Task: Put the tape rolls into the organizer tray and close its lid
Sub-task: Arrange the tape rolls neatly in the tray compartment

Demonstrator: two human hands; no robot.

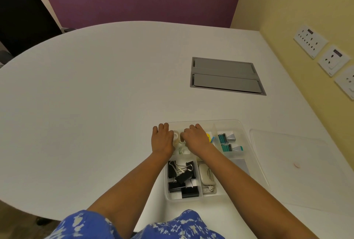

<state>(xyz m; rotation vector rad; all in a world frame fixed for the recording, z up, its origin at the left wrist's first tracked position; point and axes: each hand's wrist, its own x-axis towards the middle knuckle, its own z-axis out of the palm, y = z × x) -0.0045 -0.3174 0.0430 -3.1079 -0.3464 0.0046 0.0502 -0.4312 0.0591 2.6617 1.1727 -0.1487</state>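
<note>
A clear plastic organizer tray (237,124) lies on the white table near me. Small whitish tape rolls (183,150) sit in its far-left compartment. My left hand (162,139) rests over that compartment's left edge with its fingers curled against a tape roll (176,135). My right hand (195,137) is just to the right of it, fingers bent down onto the same rolls. How firmly either hand grips is hidden. The clear lid (298,166) lies flat on the table to the right of the tray.
Black binder clips (182,178) fill the tray's near-left compartment, beside a beige stapler-like item (206,176). Teal-labelled items (227,143) lie at the tray's right. A grey cable hatch (226,76) is set into the table beyond. Wall sockets (310,41) are on the right.
</note>
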